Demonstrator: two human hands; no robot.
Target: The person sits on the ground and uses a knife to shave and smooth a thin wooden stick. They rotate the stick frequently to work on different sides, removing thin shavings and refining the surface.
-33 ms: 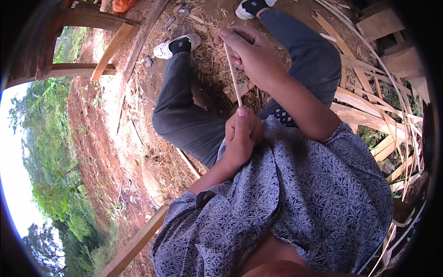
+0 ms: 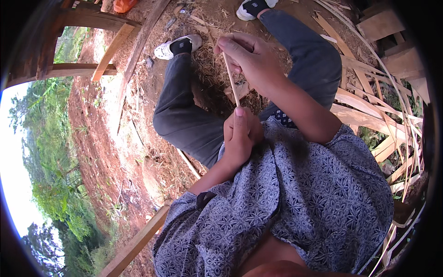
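Note:
A thin, pale strip of wood or bamboo (image 2: 231, 79) runs between my two hands in front of my belly. My left hand (image 2: 240, 136) is closed around its near end, thumb laid on top. Farther out, my right hand (image 2: 253, 59) pinches the far end between thumb and fingers, with the other fingers curled beneath. Between the hands the strip lies bare and straight, slightly slanted. My left fist hides its near tip, and my right fingers cover most of the far tip.
Wood shavings (image 2: 217, 69) litter the earth between my shoes. Long split strips (image 2: 369, 115) are heaped at my right. A plank (image 2: 138, 51) and wooden frame (image 2: 92, 18) stand at the far left, near an orange object (image 2: 123, 5). A beam (image 2: 134, 242) lies at my near left.
My right hand has come slightly nearer to my body, and the exposed part of the strip looks a little shorter. My left hand has barely moved.

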